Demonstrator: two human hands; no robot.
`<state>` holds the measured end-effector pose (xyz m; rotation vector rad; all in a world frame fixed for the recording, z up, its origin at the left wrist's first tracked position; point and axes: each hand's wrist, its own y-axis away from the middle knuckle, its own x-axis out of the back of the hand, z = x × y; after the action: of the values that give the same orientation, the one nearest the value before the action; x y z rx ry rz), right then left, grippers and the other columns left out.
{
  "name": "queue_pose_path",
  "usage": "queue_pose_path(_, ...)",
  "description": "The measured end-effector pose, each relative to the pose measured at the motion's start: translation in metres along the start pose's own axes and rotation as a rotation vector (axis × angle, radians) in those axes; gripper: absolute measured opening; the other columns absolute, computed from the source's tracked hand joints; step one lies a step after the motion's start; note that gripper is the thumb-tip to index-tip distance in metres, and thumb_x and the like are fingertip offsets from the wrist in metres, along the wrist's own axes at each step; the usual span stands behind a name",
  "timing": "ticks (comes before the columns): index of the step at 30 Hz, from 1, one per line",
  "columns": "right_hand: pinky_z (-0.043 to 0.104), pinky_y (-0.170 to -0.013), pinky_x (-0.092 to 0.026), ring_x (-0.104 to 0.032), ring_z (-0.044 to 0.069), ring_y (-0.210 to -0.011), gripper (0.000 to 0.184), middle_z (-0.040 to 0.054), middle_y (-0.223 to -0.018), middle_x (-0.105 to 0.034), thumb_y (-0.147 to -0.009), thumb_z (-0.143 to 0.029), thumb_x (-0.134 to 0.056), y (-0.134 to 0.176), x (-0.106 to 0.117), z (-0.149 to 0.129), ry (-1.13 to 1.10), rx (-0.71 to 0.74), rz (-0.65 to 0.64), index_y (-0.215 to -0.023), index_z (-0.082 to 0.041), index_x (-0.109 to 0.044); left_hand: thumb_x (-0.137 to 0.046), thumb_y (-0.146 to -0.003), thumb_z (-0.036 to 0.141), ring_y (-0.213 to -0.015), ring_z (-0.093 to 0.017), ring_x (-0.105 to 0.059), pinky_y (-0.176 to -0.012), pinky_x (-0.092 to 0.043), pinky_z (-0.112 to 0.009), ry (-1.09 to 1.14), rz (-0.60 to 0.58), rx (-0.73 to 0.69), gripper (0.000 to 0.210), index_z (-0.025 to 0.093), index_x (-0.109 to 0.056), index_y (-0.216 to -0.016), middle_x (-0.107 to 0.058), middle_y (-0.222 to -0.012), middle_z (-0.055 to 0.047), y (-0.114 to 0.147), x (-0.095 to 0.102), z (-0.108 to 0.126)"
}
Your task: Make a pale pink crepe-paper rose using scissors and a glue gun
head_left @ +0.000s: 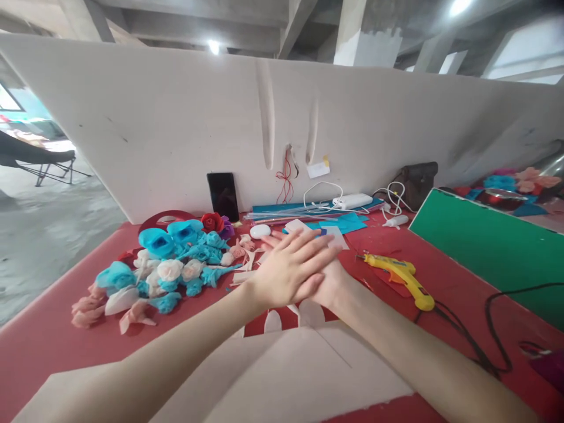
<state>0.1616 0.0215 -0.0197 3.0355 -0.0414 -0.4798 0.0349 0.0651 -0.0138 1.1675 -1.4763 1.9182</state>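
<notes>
Above the red table, my left hand [284,270] lies flat across my right hand [331,285], palm against palm. The fingers of both are stretched out; the right fingertips show past the left hand. Whether anything lies between the palms is hidden. Just below them are pale petal-shaped pieces [272,321] and a large pale sheet [282,376] under my forearms. Left of the hands sits a pile of blue crepe-paper flowers [156,242] with white and pink ones [170,270]. A yellow hot glue gun [403,279] rests to the right.
A phone [222,197] leans on the white partition [176,129]. Blue paper pieces [348,223], a white case [260,231] and a white power strip [352,201] lie at the back. A green board [493,252] stands at right, with a black cable [489,317] before it.
</notes>
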Motion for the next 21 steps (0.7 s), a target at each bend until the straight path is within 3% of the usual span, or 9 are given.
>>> queue_pose_path(3, 0.036, -0.078, -0.047, -0.055, 0.016, -0.092, 0.029, 0.0076, -0.109, -0.053, -0.087, -0.033, -0.048, 0.008, 0.005, 0.007, 0.233, 0.020, -0.020, -0.110, -0.015, -0.051, -0.050, -0.086, 0.029, -0.100, -0.022, -0.055, -0.084, -0.046, -0.043, 0.014, -0.045, 0.149, 0.032, 0.016, -0.050, -0.115, -0.054, -0.115, -0.009, 0.006, -0.004, -0.018)
queue_pose_path(7, 0.026, -0.065, -0.044, -0.056, 0.015, -0.077, 0.017, 0.0053, -0.087, -0.060, -0.082, -0.033, -0.054, 0.019, 0.015, 0.013, 0.549, 0.048, -0.049, -0.085, -0.017, -0.061, -0.050, -0.086, 0.028, -0.093, -0.020, -0.057, -0.078, -0.049, -0.040, 0.052, -0.056, 0.403, 0.029, 0.015, -0.051, -0.111, -0.055, -0.111, -0.008, 0.026, 0.003, -0.050)
queue_pose_path(11, 0.025, -0.055, -0.035, -0.052, 0.014, -0.061, 0.014, 0.0016, -0.063, -0.056, -0.070, -0.029, -0.065, 0.026, 0.020, 0.022, 0.872, 0.079, -0.079, -0.062, -0.018, -0.059, -0.051, -0.086, 0.028, -0.094, -0.020, -0.057, -0.078, -0.049, -0.040, 0.176, -0.085, 0.435, 0.030, 0.015, -0.050, -0.113, -0.054, -0.113, -0.009, 0.038, 0.004, -0.040)
queue_pose_path(13, 0.025, -0.055, -0.034, -0.048, 0.013, -0.059, 0.017, 0.0002, -0.060, -0.053, -0.065, -0.026, -0.068, 0.028, 0.018, 0.030, 1.021, 0.092, -0.084, -0.058, -0.017, -0.055, -0.050, -0.086, 0.028, -0.096, -0.021, -0.056, -0.080, -0.048, -0.041, 0.249, -0.090, 0.422, 0.030, 0.015, -0.050, -0.112, -0.054, -0.114, -0.009, 0.040, 0.002, -0.031)
queue_pose_path(15, 0.025, -0.058, -0.037, -0.047, 0.011, -0.061, 0.020, -0.0006, -0.064, -0.052, -0.070, -0.029, -0.065, 0.029, 0.015, 0.037, 1.134, 0.088, -0.091, -0.062, -0.016, -0.053, -0.049, -0.086, 0.028, -0.094, -0.019, -0.057, -0.080, -0.049, -0.040, 0.327, -0.091, 0.429, 0.027, 0.016, -0.053, -0.110, -0.055, -0.113, -0.008, 0.041, 0.001, -0.026)
queue_pose_path(18, 0.024, -0.060, -0.041, -0.047, 0.008, -0.060, 0.024, -0.0020, -0.066, -0.051, -0.080, -0.033, -0.056, 0.029, 0.010, 0.042, 1.209, 0.047, -0.111, -0.067, -0.014, -0.051, -0.048, -0.087, 0.029, -0.090, -0.018, -0.058, -0.077, -0.050, -0.037, 0.431, -0.041, 0.513, 0.024, 0.016, -0.054, -0.107, -0.056, -0.110, -0.008, 0.043, 0.002, -0.027)
queue_pose_path(21, 0.023, -0.051, -0.036, -0.045, 0.009, -0.052, 0.022, -0.0030, -0.056, -0.048, -0.074, -0.029, -0.061, 0.028, 0.008, 0.032, 1.155, 0.014, -0.138, -0.060, -0.015, -0.051, -0.050, -0.086, 0.029, -0.093, -0.019, -0.057, -0.078, -0.049, -0.039, 0.530, 0.069, 0.639, 0.027, 0.015, -0.053, -0.109, -0.056, -0.110, -0.008, 0.044, 0.004, -0.031)
